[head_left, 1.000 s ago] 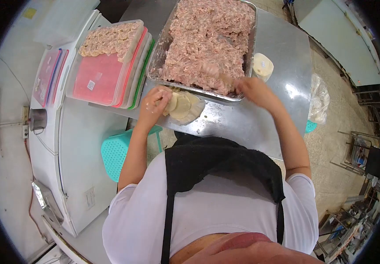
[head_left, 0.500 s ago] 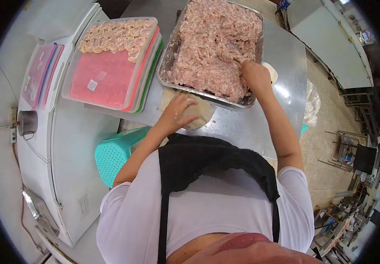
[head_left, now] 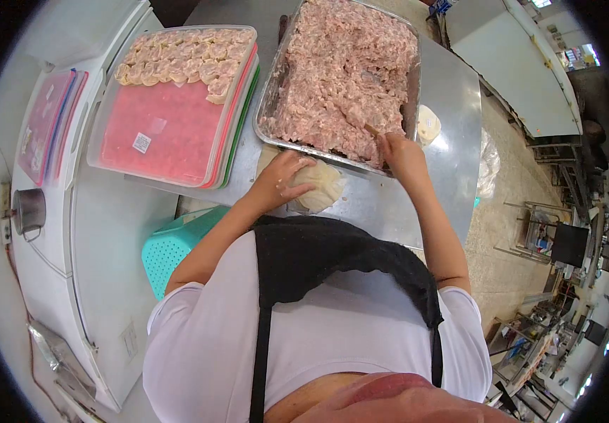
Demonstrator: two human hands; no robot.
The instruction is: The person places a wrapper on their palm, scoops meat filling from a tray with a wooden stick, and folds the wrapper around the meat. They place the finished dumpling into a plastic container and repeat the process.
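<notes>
A metal tray heaped with minced meat point(head_left: 346, 77) lies across the metal table. At its lower right corner my right hand point(head_left: 402, 154) is closed round a small brown stick-like tool point(head_left: 371, 130), whose end meets the meat. Just below the tray's lower left edge, my left hand point(head_left: 281, 181) rests with fingers spread at the edge of a pile of pale dough wrappers point(head_left: 320, 185). Left of the tray, rows of filled dumplings point(head_left: 195, 53) cover the far part of the top pink-based container point(head_left: 156, 134).
A round pale stack point(head_left: 428, 125) sits right of the tray on the metal table point(head_left: 452, 92). Below the containers stands a turquoise perforated basket point(head_left: 170, 252). A small metal pot point(head_left: 29, 210) and more lidded containers point(head_left: 49, 130) are at the far left.
My right hand has moved down and left along the tray's corner, and the brown tool now shows. My left hand stays by the wrappers. The whole view has shifted slightly.
</notes>
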